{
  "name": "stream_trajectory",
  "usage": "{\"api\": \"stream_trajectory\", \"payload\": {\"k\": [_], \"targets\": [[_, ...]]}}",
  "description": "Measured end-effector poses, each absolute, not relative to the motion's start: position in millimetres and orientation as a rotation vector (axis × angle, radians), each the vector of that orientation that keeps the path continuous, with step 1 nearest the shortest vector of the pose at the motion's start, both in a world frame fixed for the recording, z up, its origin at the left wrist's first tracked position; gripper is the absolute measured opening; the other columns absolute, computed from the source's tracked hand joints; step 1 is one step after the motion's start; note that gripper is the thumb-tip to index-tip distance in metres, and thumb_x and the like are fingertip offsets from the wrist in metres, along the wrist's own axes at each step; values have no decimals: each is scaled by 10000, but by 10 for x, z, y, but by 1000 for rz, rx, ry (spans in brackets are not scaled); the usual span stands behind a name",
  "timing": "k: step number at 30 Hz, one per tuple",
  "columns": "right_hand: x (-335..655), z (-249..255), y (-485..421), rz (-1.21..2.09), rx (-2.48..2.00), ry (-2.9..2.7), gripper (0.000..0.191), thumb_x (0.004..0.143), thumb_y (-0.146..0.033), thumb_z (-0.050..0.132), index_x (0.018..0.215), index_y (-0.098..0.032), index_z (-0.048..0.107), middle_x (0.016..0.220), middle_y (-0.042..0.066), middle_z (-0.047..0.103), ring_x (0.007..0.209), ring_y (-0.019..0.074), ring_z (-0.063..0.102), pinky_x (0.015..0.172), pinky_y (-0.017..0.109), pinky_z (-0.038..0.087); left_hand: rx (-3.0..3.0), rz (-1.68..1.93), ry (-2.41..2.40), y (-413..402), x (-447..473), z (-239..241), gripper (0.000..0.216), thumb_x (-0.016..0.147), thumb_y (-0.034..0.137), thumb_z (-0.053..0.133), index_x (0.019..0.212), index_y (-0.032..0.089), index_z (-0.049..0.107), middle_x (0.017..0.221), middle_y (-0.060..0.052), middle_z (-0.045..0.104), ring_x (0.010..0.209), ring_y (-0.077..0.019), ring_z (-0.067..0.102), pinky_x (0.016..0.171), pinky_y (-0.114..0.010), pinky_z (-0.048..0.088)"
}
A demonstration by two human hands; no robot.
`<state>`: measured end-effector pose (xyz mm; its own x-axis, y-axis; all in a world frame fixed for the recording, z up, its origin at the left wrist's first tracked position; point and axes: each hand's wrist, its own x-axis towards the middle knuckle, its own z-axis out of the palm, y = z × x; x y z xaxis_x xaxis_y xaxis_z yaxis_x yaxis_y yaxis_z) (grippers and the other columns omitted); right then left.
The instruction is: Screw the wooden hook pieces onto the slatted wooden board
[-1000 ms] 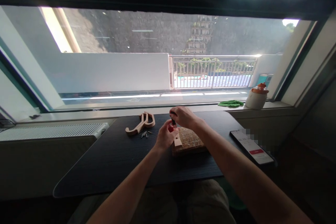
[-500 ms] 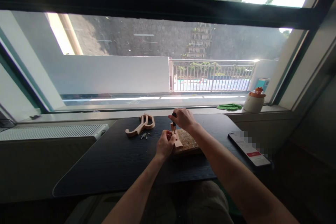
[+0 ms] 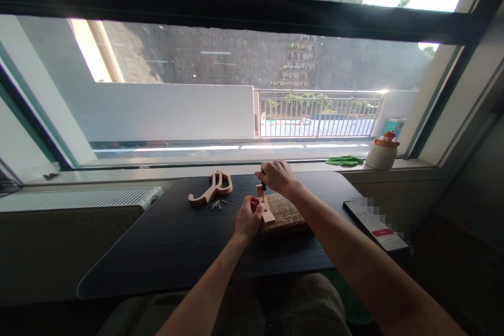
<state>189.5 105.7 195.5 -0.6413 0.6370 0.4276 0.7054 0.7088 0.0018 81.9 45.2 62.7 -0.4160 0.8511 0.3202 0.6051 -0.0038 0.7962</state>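
My right hand (image 3: pixel 279 176) is wrapped round the dark handle of a screwdriver (image 3: pixel 263 191), whose shaft points down. Its tip meets a light wooden piece (image 3: pixel 268 215) with a dark hole in it. That piece lies along the left edge of a rough wooden block (image 3: pixel 284 212). My left hand (image 3: pixel 249 216) pinches the wooden piece from its left side, fingers closed on it. Left of my hands, curved wooden parts (image 3: pixel 212 189) lie on the table, with several loose screws (image 3: pixel 218 204) just in front of them.
The dark table (image 3: pixel 165 252) stands below a wide window. A phone (image 3: pixel 376 224) lies near its right edge. On the sill (image 3: pixel 275 167) are a green cloth (image 3: pixel 345 161) and a white jar with an orange top (image 3: pixel 381 152). A radiator (image 3: pixel 82 198) is at the left.
My right hand has shifted slightly on the screwdriver handle, now covering more of it. My left hand stays on the wooden piece. The view has moved a little.
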Motion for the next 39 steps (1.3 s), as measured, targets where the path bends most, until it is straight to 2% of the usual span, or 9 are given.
{"api": "stream_trajectory", "payload": {"k": [5,10,13,18,22,25,30,36,39], "targets": [[1769,1875,982,-204,-1146,-2420,346,894,-385,330,924,-176,605,815,92,670,752,191,613,640,277,392,1541,1389,2011,447,825,626,243,775,381,445,915,192,508,798,-29,630,714,-164,585,645,-268,412],[1834,1752,976,21,-1166,-2443,418,809,-541,419,891,-184,620,797,70,664,687,170,597,568,241,371,1526,1393,2022,431,829,646,236,767,368,456,906,187,516,802,-33,627,712,-166,587,640,-266,413],[1931,1682,1031,220,-1198,-2396,464,797,-574,404,828,-176,641,742,55,655,626,142,568,535,222,347,1522,1387,2005,432,816,637,235,784,350,425,927,190,520,812,-34,629,722,-169,588,640,-267,414],[2119,1723,1226,223,-1130,-2168,460,857,-488,308,808,-169,637,771,56,643,645,142,539,548,229,335,1579,1437,1995,467,798,583,221,808,282,364,928,208,535,858,-30,625,778,-162,577,701,-267,415],[2190,1588,1358,381,-1065,-2259,282,820,-332,418,898,-170,636,802,43,649,687,133,554,576,209,361,1601,1398,1997,464,809,585,224,803,273,379,958,213,530,851,-25,621,758,-156,572,686,-263,413],[2157,1329,1393,478,-1070,-2324,245,789,-262,449,907,-176,647,751,18,654,657,119,564,551,186,369,1601,1356,1990,441,813,620,256,810,305,387,1006,212,522,838,-29,624,747,-160,577,665,-264,415],[2077,1047,1408,557,-1096,-2391,317,780,-436,455,774,-199,665,659,4,640,594,137,572,487,195,356,1643,1335,1954,439,805,637,296,818,314,394,1067,209,515,861,-42,628,773,-169,586,666,-264,420],[1999,1032,1325,459,-1179,-2368,328,766,-489,473,990,-309,631,909,4,652,787,186,598,622,247,394,1646,1327,1984,469,801,580,281,814,290,402,1059,207,512,832,-33,626,752,-164,584,658,-257,417],[1930,993,1256,330,-1267,-2325,348,779,-507,441,1026,-328,607,996,13,624,827,206,592,678,288,398,1665,1331,1975,462,797,565,277,809,272,406,1058,203,504,850,-37,625,763,-165,584,672,-260,417]]}}
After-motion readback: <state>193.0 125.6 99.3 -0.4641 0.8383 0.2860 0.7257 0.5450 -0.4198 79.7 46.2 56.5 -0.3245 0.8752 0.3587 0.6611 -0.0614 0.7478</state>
